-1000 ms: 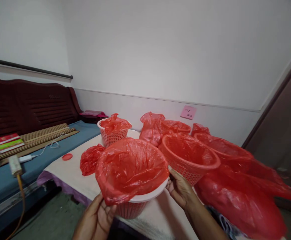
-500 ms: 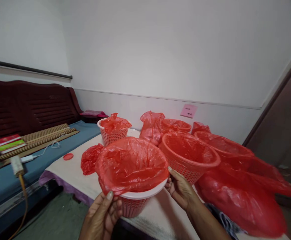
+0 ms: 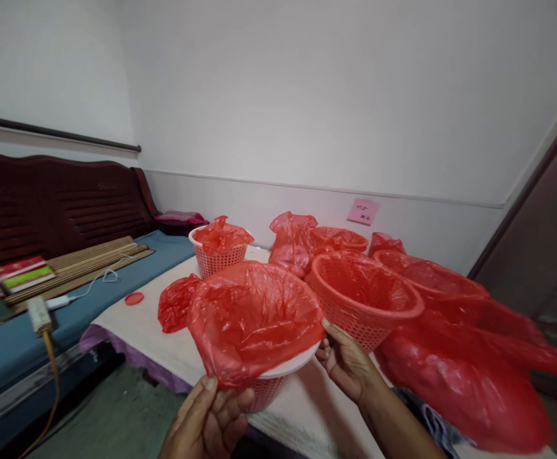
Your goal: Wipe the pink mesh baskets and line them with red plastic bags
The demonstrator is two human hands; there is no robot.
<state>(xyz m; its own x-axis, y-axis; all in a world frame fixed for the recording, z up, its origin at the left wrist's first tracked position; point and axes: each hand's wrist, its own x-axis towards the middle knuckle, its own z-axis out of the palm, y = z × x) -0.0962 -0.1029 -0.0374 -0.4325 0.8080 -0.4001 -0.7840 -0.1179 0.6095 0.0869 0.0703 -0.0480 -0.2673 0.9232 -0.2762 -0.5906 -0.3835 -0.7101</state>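
Note:
A white plastic basket [image 3: 292, 364] with latticed sides stands near the table's front edge. A red plastic bag [image 3: 254, 319] lines it and is folded over most of its rim; part of the white rim shows bare at the front right. My left hand [image 3: 211, 408] pinches the bag's edge at the front left, pulling it down outside the basket. At the right side, my right hand [image 3: 345, 363] is closed on the bag's edge by the rim, thumb on top. Left of the basket lies a crumpled red bag [image 3: 176, 305].
Behind stands another white basket [image 3: 218, 258] with a red bag in it. To the right are a red-lined basket [image 3: 364, 299] and large red bags [image 3: 464, 382]. A red lid [image 3: 134, 298] lies at left. A power strip [image 3: 39, 315] is on the blue bench.
My left hand has drawn the bag's edge down and outward over the front left rim, covering more of it. My right hand stays at the right side of the rim.

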